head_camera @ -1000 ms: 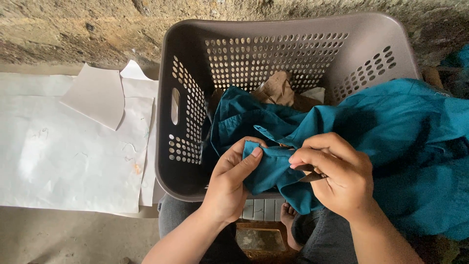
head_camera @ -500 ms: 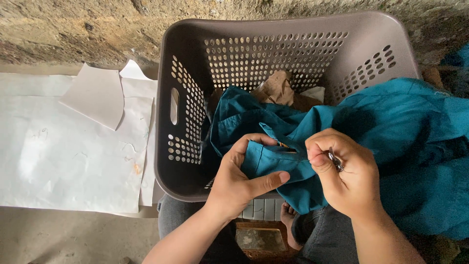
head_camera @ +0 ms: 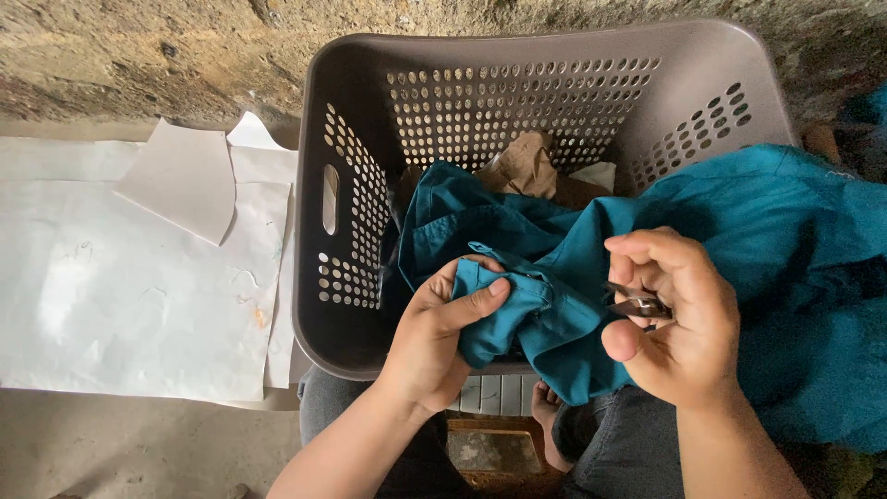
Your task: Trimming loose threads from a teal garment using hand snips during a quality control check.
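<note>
Left hand (head_camera: pixel 434 342) pinches the teal garment (head_camera: pixel 554 305); right hand (head_camera: pixel 679 319), at 3 o'clock, clenches a small metal tool (head_camera: pixel 637 305), mostly hidden by fingers.

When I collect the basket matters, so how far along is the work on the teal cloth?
Done: nothing visibly finished; no sorted pile shows. In hand: the left hand pinches a fold of the teal fabric garment, and the right hand holds small metal snips right beside it. Left: the garment trails into the grey perforated plastic basket, where a crumpled tan cloth also lies.
</note>
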